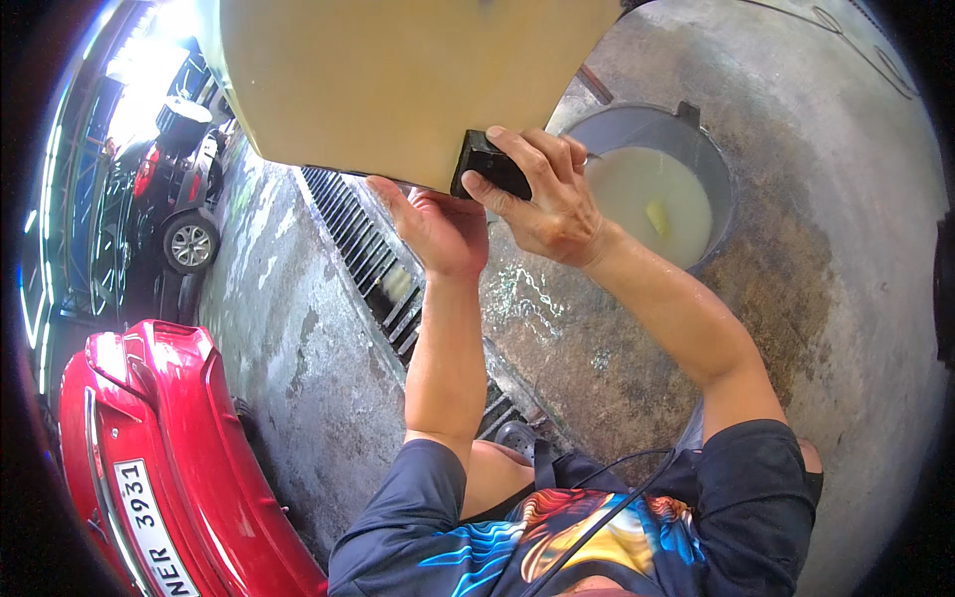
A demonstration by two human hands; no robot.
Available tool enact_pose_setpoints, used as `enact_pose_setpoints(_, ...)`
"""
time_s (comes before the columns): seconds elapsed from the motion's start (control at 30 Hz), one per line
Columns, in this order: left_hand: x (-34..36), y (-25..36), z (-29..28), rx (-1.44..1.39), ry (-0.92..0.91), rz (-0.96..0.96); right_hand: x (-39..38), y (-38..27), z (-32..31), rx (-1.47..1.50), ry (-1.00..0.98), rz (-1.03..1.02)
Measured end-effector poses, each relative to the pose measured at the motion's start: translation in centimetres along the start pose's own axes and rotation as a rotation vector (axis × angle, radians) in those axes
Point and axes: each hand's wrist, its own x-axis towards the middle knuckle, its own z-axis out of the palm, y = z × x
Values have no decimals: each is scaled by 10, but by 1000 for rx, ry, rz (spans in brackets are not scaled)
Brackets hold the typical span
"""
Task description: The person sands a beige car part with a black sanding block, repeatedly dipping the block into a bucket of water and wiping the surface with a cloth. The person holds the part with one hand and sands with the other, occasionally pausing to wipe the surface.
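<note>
A large, smooth beige panel (pixel 348 85) fills the upper part of the view. Against its lower right corner my right hand (pixel 552 204) presses a black sanding block (pixel 497 167), thumb on one side and fingers over the other. Just to the left, my left hand (pixel 448 239) holds the panel's lower edge from below. Its thumb points up along that edge, while the other fingers are partly hidden behind the panel. The two hands are close together.
A grey round tub (pixel 718 184) of cloudy water, with a yellowish lump (pixel 657 217) in it, stands right of the panel. A slotted drain grate (pixel 343 229) crosses the wet concrete floor. A red car bumper (pixel 214 438) is lower left; a dark car (pixel 149 224) stands beyond.
</note>
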Motion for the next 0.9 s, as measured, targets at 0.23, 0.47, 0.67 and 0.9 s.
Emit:
enact_pose_setpoints(0.23,-7,0,11,54,61,60,-16,-11,3,24,-75,1)
enact_pose_setpoints(0.47,2,0,8,-99,-289,-64,19,41,-32,-75,9,32)
enact_pose_setpoints(0.67,1,-6,8,54,132,30,8,85,-14,-111,113,125)
enact_pose_setpoints(0.9,4,-6,2,121,131,58,-51,13,-13,80,-171,-55)
